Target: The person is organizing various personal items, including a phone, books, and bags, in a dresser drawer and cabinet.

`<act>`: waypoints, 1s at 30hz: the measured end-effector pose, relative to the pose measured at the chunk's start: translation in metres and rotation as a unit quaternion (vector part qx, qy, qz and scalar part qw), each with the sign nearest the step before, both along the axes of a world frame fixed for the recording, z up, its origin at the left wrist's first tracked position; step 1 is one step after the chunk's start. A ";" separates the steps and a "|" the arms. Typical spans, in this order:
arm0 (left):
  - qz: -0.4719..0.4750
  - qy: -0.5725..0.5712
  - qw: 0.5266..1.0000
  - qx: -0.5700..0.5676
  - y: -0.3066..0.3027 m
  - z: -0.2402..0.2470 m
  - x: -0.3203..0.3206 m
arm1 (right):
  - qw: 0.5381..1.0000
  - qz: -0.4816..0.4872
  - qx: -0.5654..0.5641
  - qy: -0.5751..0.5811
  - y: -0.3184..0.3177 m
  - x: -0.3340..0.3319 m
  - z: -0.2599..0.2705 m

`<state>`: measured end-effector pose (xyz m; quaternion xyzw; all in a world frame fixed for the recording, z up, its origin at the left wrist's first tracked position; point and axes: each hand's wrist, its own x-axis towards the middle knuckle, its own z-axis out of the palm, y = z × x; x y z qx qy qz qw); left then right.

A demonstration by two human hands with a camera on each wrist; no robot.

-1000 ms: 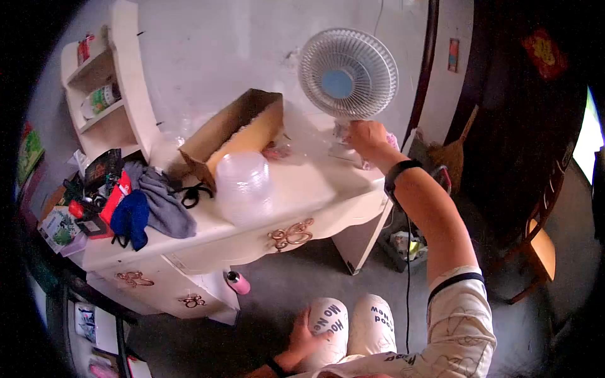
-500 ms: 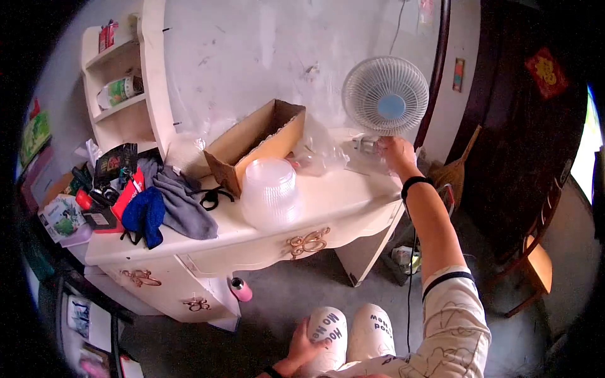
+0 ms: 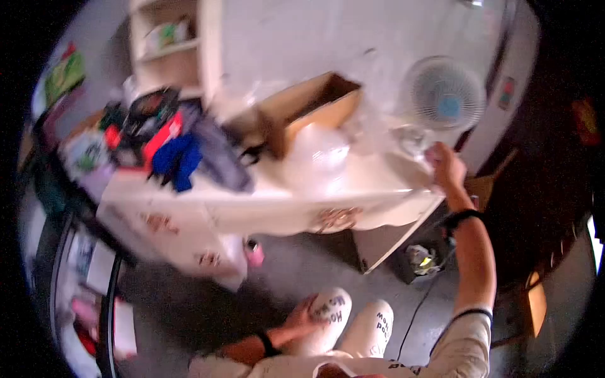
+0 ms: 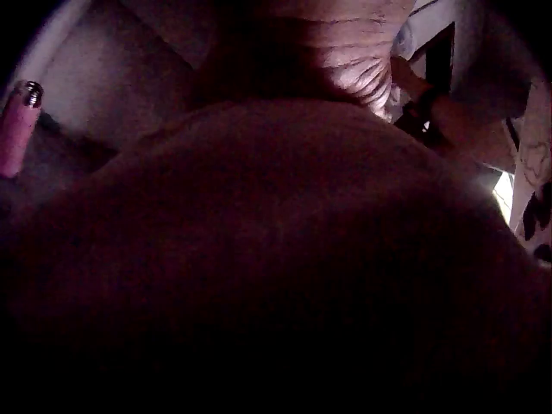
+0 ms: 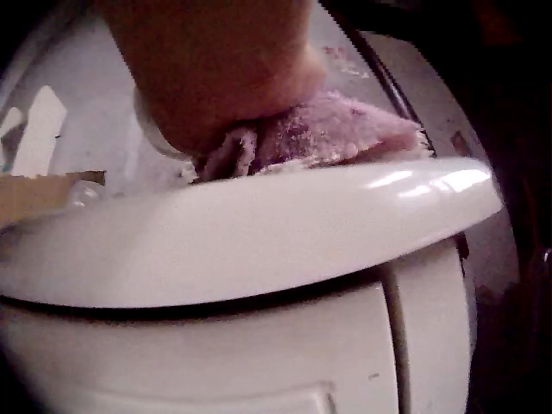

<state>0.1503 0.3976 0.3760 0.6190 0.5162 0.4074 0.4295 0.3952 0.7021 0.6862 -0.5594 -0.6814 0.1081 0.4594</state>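
Observation:
My right hand [image 3: 449,167] is at the right end of the white desk [image 3: 271,200], below the white fan [image 3: 443,94]. In the right wrist view, that hand grips a fuzzy pinkish-purple cloth [image 5: 341,129] at the desk's rounded corner; the fingertips are hidden. The cloth is bunched beneath the hand, just behind the desk edge. My left hand [image 3: 305,321] rests on the left knee [image 3: 333,309] with its fingers laid across the trouser leg. The left wrist view is mostly dark.
On the desk stand a long open cardboard box [image 3: 321,116], a clear ribbed plastic container [image 3: 318,157], and a pile with a blue cloth [image 3: 178,160] and a grey cloth [image 3: 220,154]. A pink bottle [image 3: 254,254] is below. A black cable [image 3: 416,315] crosses the floor.
My right hand has come away from the fan's stand, down and right to the cloth at the desk corner. The head view has shifted. The left hand stays on the knee.

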 end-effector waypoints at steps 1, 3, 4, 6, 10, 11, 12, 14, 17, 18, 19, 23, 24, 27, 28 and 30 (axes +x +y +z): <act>0.009 0.017 1.000 0.012 -0.010 -0.024 0.002 | 0.999 0.033 -0.006 0.038 -0.018 0.000 0.001; 0.010 -0.050 0.997 -0.055 0.004 -0.031 -0.009 | 0.977 0.102 -0.022 0.186 -0.045 -0.004 -0.018; 0.092 -0.022 0.993 -0.073 0.015 -0.060 -0.018 | 0.989 0.127 0.070 0.032 -0.036 0.018 -0.046; 0.239 -0.003 0.968 -0.074 0.036 -0.103 -0.046 | 0.952 0.037 0.176 -0.246 -0.055 0.039 -0.069; 0.513 0.153 0.843 0.056 0.034 -0.082 -0.151 | 0.950 0.060 0.158 -0.261 -0.125 0.067 -0.121; 0.572 0.213 0.784 0.113 0.031 -0.081 -0.173 | 0.950 0.061 0.129 -0.279 -0.139 0.073 -0.136; 0.609 0.254 0.737 0.147 0.025 -0.068 -0.191 | 0.957 0.033 0.101 -0.269 -0.152 0.081 -0.158; 0.633 0.294 0.692 0.185 0.024 -0.056 -0.216 | 0.972 -0.015 0.036 -0.232 -0.178 0.092 -0.196; 0.532 0.308 0.779 0.122 0.013 -0.053 -0.246 | 0.991 -0.049 -0.065 -0.110 -0.220 0.082 -0.223; 0.504 0.268 0.817 0.082 0.012 -0.062 -0.253 | 0.992 -0.045 -0.091 -0.075 -0.231 0.077 -0.228; 0.474 0.227 0.850 0.042 0.008 -0.062 -0.255 | 0.992 -0.041 -0.117 -0.040 -0.241 0.069 -0.230; 0.435 0.262 0.860 0.045 0.003 -0.056 -0.263 | 0.985 0.019 -0.160 0.056 -0.262 0.047 -0.238; 0.442 0.247 0.861 0.056 0.001 -0.069 -0.267 | 0.988 0.009 -0.153 0.035 -0.267 0.033 -0.232; 0.427 0.228 0.874 0.050 -0.030 -0.066 -0.257 | 0.992 0.015 -0.119 -0.049 -0.263 0.034 -0.245; 0.410 0.229 0.881 0.060 -0.036 -0.068 -0.254 | 0.992 0.024 -0.122 -0.031 -0.265 0.031 -0.251; 0.394 0.190 0.897 0.068 -0.062 -0.099 -0.262 | 0.992 0.045 -0.119 -0.009 -0.268 0.025 -0.258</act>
